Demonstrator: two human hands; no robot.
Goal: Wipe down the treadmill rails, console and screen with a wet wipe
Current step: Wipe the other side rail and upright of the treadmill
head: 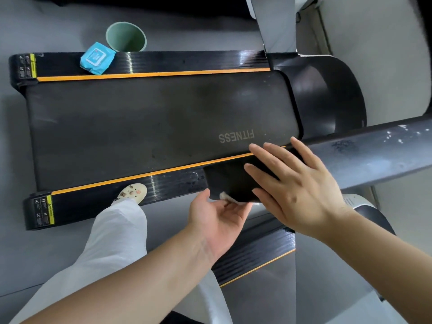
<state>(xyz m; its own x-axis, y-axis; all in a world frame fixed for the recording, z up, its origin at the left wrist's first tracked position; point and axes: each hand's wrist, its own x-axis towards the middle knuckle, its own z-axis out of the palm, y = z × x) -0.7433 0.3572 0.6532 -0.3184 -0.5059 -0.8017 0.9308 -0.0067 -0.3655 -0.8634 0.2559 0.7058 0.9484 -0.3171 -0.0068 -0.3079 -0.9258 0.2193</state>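
- Head view, looking down across treadmill (163, 127); belt marked "FITNESS", orange stripe along each side rail.
- Handrail (364, 153), grey w/ black end section, crossing frame from right, above near side rail (131, 195).
- Right hand (301, 190) laid flat on top of black rail end, fingers straight & spread, gripping nothing.
- Left hand (217, 218) palm-up under the rail end, fingers loosely bent, pressing white wet wipe (225, 197) against rail's lower edge; only a small crumpled bit of wipe showing between fingertips & rail. Pinched or just pressed: can't tell for sure, looks held on fingers.
- Wet patches/droplets visible on near side rail just left of rail end; specks on grey part of handrail too.
- Blue wipes pack (97, 58) lying on far side rail (175, 63), well apart from hands.
- Green bin (126, 37) on floor just behind pack, beyond far rail.
- Foot in pale clog (133, 192) w/ charms resting on near side rail; white trouser leg (105, 249) below it.
- Black motor hood (327, 97) at belt's right end; grey upright (275, 22) rising at top.
- Warning stickers w/ yellow strip at left ends of both side rails.
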